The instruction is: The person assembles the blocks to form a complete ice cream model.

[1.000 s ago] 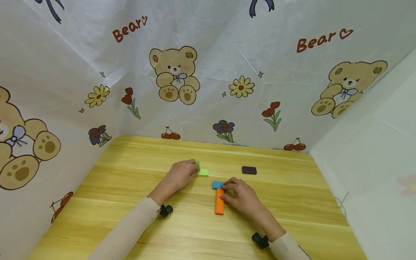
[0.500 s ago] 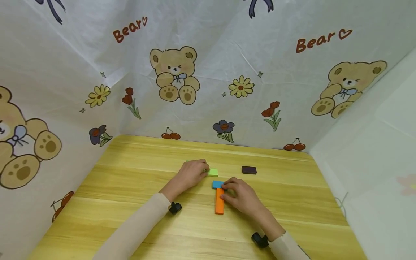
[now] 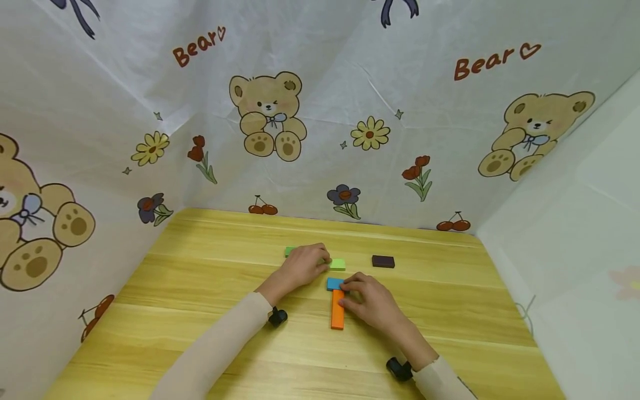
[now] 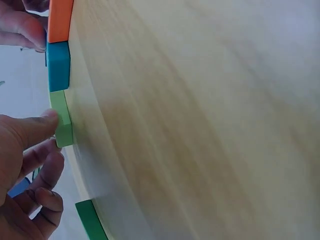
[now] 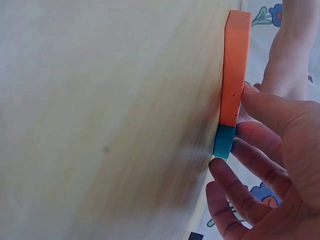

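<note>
At the back middle of the table, my left hand point(image 3: 302, 265) holds a flat light green block point(image 3: 337, 265) by its left end, thumb and fingers at its sides. My right hand point(image 3: 372, 303) touches two blocks from their right: the fingers lie at a short blue block point(image 3: 334, 284), the thumb against a long orange block point(image 3: 337, 311). In the right wrist view, the blue block point(image 5: 224, 141) meets the end of the orange block point(image 5: 236, 67). The light green block point(image 4: 61, 120) appears close beyond the blue one in the left wrist view.
A green block point(image 3: 288, 252) lies behind my left hand, partly hidden by it. A dark brown block point(image 3: 383, 261) lies to the right at the back. The wooden table point(image 3: 240, 355) is bounded by white walls of bear-printed cloth point(image 3: 320, 172).
My left hand has moved right with the light green block, bringing it behind the blue block. The green block shows again on its left. My right hand has stayed put.
</note>
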The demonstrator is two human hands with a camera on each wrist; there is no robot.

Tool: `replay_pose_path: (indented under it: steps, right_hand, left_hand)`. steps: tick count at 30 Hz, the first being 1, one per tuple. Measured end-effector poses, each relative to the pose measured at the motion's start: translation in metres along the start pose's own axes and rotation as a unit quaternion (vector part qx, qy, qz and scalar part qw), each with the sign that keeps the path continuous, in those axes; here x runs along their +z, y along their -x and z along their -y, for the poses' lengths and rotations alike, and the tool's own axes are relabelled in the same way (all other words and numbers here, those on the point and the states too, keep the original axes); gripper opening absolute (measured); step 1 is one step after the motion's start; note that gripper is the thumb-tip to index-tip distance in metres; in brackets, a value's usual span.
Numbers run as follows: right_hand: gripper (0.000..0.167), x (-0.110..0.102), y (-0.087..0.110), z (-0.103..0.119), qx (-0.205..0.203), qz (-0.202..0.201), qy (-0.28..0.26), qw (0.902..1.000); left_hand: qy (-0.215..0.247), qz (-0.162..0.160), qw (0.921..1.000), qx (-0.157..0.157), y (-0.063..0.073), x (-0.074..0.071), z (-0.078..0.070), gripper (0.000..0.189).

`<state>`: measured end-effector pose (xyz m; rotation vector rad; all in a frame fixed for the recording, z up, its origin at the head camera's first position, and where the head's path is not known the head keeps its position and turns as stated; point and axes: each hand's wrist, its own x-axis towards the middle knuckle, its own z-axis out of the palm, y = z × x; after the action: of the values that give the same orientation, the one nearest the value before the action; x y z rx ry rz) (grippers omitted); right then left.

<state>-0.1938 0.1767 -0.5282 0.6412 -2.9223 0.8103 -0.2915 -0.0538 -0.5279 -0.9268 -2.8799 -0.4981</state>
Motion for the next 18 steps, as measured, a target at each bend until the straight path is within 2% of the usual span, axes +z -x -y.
replay_pose_path:
  steps: [9, 18]
  right_hand:
    - [0.033, -0.0003, -0.0014, -0.0006, -0.001, 0.000, 0.000, 1.0000]
    - [0.032, 0.0003, -0.0019, -0.0014, 0.004, 0.003, 0.004, 1.0000]
  left_hand:
    - [0.033, -0.009, 0.9994, -0.005, -0.0075, 0.0056, -0.0007, 0.015]
    - [0.073, 0.007, 0.9973, -0.004, -0.0109, 0.0037, 0.0019, 0.014]
